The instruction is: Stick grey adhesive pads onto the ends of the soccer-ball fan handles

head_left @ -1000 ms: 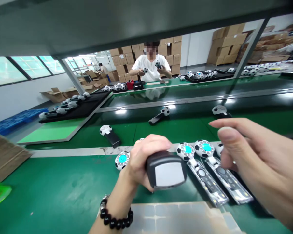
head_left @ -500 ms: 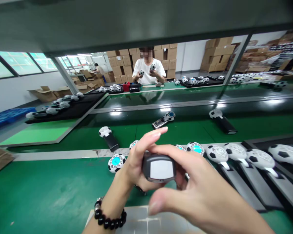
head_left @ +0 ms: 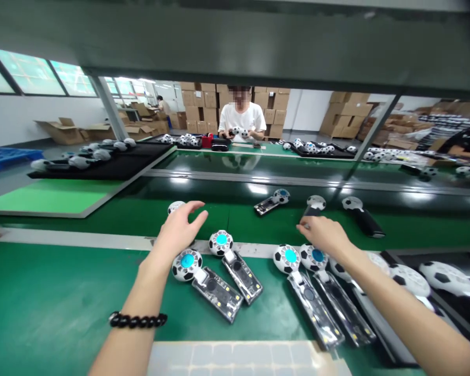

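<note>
My left hand is raised over the belt's near edge with thumb and fingers apart, holding nothing. Just behind it shows the white head of a soccer-ball handheld fan; its handle is hidden. My right hand has its fingers closed at the dark handle of another soccer-ball handheld fan on the belt. Below my hands lie fans with blue centres and clear-looking handles: two at the left and two at the right. A pale sheet of rounded-square stickers lies at the front.
On the green belt are a fan with an exposed handle and a black-handled fan. More fans sit in a dark tray at right. A black-covered board holds fans at left. Across the line, a person holds ball-shaped pieces.
My hands have parted. The dark-bodied fan with the pale label, held between them before, is no longer there; a fan now stands at my right fingers on the belt. The view has shifted slightly.
</note>
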### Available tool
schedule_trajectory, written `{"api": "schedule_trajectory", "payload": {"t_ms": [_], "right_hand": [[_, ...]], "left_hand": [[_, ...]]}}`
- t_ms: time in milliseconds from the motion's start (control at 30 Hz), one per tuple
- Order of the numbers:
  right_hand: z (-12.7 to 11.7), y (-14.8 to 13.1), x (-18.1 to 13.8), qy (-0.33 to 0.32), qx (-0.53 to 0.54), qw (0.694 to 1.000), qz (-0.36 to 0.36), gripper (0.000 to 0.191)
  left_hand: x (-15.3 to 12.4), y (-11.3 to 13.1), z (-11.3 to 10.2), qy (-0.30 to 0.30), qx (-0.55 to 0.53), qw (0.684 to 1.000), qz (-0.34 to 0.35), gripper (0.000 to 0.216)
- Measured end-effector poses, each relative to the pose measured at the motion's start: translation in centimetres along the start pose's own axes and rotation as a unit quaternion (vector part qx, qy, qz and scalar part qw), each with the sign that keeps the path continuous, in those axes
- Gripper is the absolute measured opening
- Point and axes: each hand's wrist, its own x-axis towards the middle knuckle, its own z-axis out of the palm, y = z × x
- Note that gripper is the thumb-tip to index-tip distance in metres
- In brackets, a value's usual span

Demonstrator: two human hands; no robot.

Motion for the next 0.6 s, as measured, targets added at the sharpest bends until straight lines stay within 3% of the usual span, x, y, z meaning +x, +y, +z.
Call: {"api": "schedule_trajectory", "payload": {"t_ms": [167, 233, 367, 500, 600], "right_hand": [[1.7, -5.4, 4.4, -0.039, -0.078, 0.991, -0.106, 0.047], [2.3, -6.9, 6.1, -0.054, -0.107, 0.986, -0.114, 0.054], [3.2, -8.5, 8.1, -0.061, -0.156, 0.978, -0.129, 0.046], [1.9, -8.4, 7.9, -0.038, -0.184, 0.966, -0.175, 0.037], [-0.1, -7.4, 4.9, -0.006, -0.181, 0.955, -0.236, 0.039]], "left_hand": [[0.2, -4.4, 1.4, -0.032, 0.053, 0.991, -0.121, 0.043], [-0.2, -4.9, 1.9, -0.059, 0.048, 0.988, -0.135, 0.043], [-0.5, -4.7, 2.4, -0.085, 0.014, 0.986, -0.141, 0.056], [-0.1, -4.9, 2.1, -0.064, -0.053, 0.983, -0.164, 0.067], [0.7, -5.1, 1.3, -0.009, -0.121, 0.977, -0.175, 0.064]]}}
